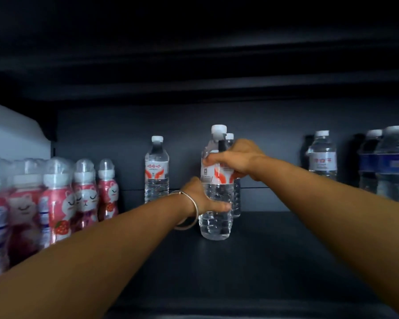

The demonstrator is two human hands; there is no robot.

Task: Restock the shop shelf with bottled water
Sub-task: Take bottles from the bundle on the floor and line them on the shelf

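1. Two bare hands steady one water bottle (215, 187) on a dark shelf (274, 249); the bottle stands upright at centre frame, long axis vertical, white cap (218, 129) at 12 o'clock, its base on the shelf floor.
2. The left hand (203, 199), with two thin bangles (189, 210) at the wrist, curls round the bottle's lower body, thumb across the front.
3. The right hand (235, 160) wraps the bottle's shoulder and label from 3 o'clock, fingertips on the near face.
4. A second bottle (236, 196) stands touching or just behind the held one at its 1 o'clock, only its cap and right edge showing.
5. A third bottle (156, 171) with the same red-and-white label stands alone at 9 o'clock, well apart, upright against the back wall.
6. That makes three bottles of this brand, all with caps up.
7. At 3 o'clock stands one clear bottle with a white label (322, 155); beyond it, at the frame edge, blue-labelled bottles (387, 162) number at least two, the blur hiding an exact count.
8. At 8 o'clock, five pink drinks (85, 192) with a cat face and domed clear caps form a row running toward the camera; more may sit at the blurred left edge.
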